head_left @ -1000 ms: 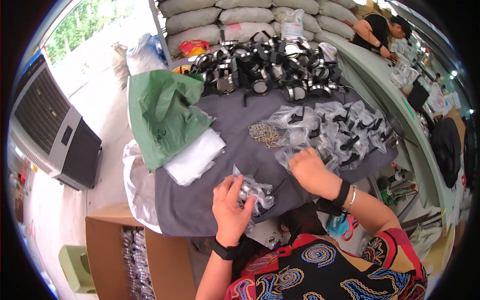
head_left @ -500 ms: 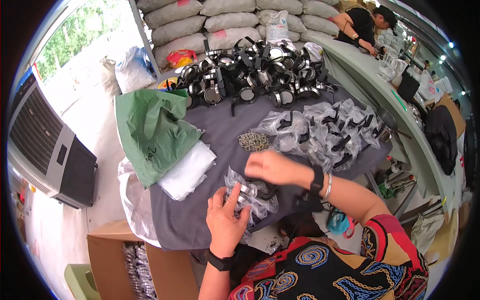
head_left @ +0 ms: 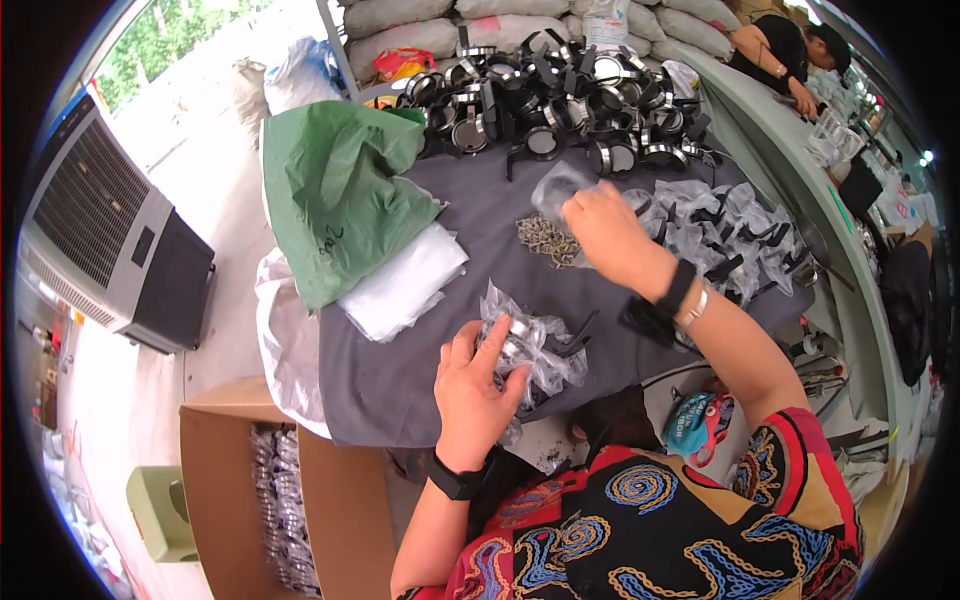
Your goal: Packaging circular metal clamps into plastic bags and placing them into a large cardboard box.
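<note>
Close to the table's near edge, my left hand [head_left: 478, 390] is closed over clear plastic-bagged parts [head_left: 545, 350]; silver metal and a black handle show through the film. My right hand [head_left: 622, 238] reaches to the left end of a heap of bagged parts [head_left: 735, 235]. Its fingers are closed on a clear plastic-bagged part [head_left: 560, 190], whose contents are hard to make out. Just below that bag lies a small pile of brass-coloured metal pieces [head_left: 546, 241].
Loose round silver-and-black parts with handles [head_left: 540, 143] are heaped at the back of the grey-covered table [head_left: 400, 385]. A green sack [head_left: 335, 200] and white plastic sheets [head_left: 405, 285] lie left. Beside the table stands a carton [head_left: 345, 510] holding bagged parts. Another person [head_left: 775, 50] works far right.
My right hand has moved away from the left hand, forward and right to the bagged heap. My left hand stays on its bagged parts. The whole view has shifted slightly.
</note>
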`<state>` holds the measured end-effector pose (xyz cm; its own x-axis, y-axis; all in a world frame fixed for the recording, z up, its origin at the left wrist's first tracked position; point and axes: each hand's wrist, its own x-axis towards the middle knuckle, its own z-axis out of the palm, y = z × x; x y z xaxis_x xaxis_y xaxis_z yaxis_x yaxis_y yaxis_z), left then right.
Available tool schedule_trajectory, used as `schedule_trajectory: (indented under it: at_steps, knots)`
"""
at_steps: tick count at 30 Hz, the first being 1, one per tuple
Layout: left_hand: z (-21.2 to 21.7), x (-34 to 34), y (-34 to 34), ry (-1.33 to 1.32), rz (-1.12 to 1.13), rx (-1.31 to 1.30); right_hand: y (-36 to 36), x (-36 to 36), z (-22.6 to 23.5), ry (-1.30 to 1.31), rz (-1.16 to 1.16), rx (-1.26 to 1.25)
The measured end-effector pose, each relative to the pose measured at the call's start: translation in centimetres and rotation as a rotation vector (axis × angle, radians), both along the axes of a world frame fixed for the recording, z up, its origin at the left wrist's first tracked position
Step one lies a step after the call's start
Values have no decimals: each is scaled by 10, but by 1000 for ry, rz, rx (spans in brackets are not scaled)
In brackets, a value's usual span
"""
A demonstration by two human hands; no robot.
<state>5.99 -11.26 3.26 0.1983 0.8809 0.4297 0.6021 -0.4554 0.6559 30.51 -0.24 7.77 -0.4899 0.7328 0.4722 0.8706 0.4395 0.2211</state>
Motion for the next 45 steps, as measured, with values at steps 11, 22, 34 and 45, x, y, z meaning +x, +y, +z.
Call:
schedule_trajectory:
  at_steps: [11,22,34,45]
  knots:
    - [-2,4,8,-23,-69,-26,-60,-22,-51,856,343,-964]
    - [16,14,10,235,-28,-63,-49,-19,-33,714,463,-1142]
    - [12,16,17,339,33,-18,-35,-24,-53,853,659,-994]
    - [11,10,17,260,-42,-31,-33,-21,-48,782,449,-1310]
